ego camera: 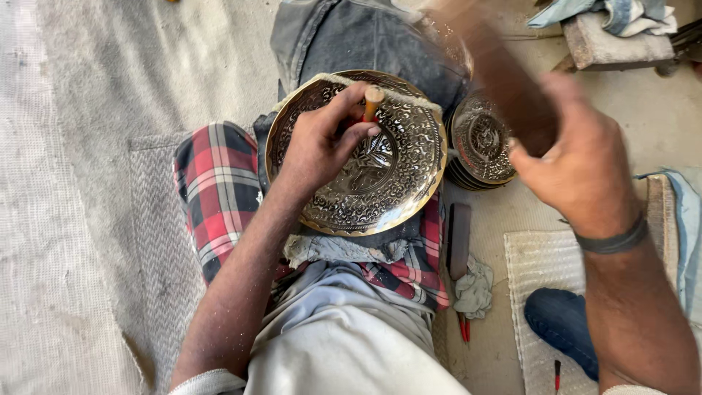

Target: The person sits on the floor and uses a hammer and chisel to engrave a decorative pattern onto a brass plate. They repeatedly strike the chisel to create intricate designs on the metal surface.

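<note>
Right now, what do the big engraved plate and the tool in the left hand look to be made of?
The engraved plate looks like metal, probably brass: a shiny golden rim and dark, glossy scrollwork. The tool in the left hand shows a pale, matte butt end, seemingly wood; its working tip is hidden.

A pale woven mat (88, 219) covers the floor; at lower right on it lie a crumpled rag (474, 289), a dark flat bar (459, 240) and a stack of engraved plates (480, 143).
</note>
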